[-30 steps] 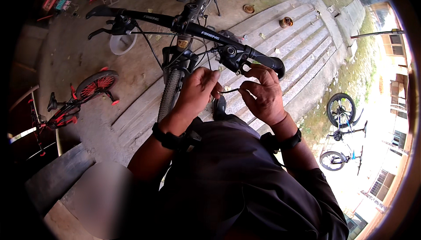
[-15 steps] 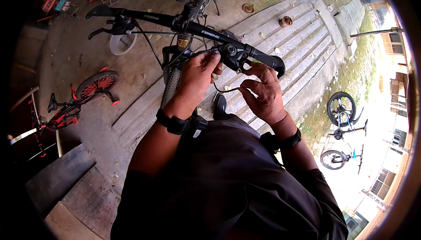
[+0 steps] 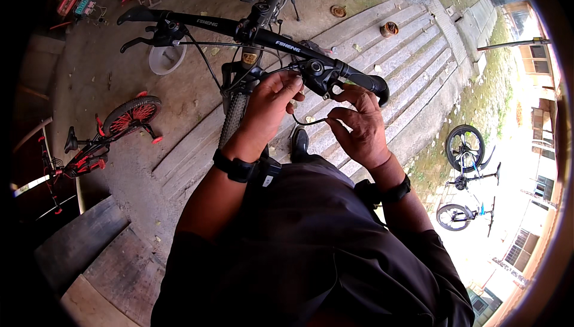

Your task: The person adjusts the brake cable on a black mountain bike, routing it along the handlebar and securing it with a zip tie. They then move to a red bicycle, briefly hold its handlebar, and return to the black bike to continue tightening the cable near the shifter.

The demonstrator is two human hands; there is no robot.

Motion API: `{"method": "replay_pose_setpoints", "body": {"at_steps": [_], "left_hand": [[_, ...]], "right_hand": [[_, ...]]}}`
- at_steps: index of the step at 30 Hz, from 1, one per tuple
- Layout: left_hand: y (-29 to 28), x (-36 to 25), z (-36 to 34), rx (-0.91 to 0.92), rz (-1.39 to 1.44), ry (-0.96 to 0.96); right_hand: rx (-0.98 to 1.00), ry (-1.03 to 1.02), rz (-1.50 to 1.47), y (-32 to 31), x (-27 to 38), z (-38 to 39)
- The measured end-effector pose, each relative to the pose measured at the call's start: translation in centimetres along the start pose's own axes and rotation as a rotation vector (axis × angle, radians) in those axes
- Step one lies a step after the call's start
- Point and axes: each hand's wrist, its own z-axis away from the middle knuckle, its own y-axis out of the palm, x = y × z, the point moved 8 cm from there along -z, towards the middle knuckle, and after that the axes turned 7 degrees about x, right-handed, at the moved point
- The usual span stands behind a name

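Observation:
A black bicycle handlebar (image 3: 212, 23) stretches across in front of me, with a shifter and brake lever unit (image 3: 317, 75) by its right grip (image 3: 366, 82). My left hand (image 3: 272, 100) is closed, thumb and fingertips pinched against the inner side of that unit; what lies between them is hidden. Thumb and forefinger of my right hand (image 3: 360, 127) pinch the end of a thin black cable (image 3: 308, 124). From there the cable bends round toward the fingers of my left hand. Other right fingers curl up near the brake lever, just under the grip.
Below the bar stands the bike's front tyre (image 3: 234, 118). A white bucket (image 3: 166, 61) is left of it, and a red-and-black bicycle (image 3: 98, 141) stands farther left. Stone steps (image 3: 388, 58) hold a rusty can (image 3: 389, 29). Another bicycle (image 3: 465, 147) is at right.
My left thumb and fingertips have shifted very slightly beside the shifter unit. My right hand keeps its pinch on the cable, nearly still.

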Motion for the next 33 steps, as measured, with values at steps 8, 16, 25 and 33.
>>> {"method": "replay_pose_setpoints", "body": {"at_steps": [8, 16, 25, 33], "left_hand": [[0.06, 0.51, 0.22, 0.020, 0.007, -0.046], [0.08, 0.31, 0.40, 0.000, -0.010, -0.065], [0.06, 0.20, 0.32, -0.011, -0.038, -0.054], [-0.17, 0.82, 0.16, 0.001, -0.004, -0.057]], "right_hand": [[-0.027, -0.011, 0.039, -0.08, 0.16, -0.21], [-0.010, -0.008, 0.011, 0.10, -0.21, -0.06], [0.002, -0.005, -0.018, 0.14, -0.35, -0.06], [-0.005, 0.018, -0.033, 0.13, -0.51, 0.01]]}}
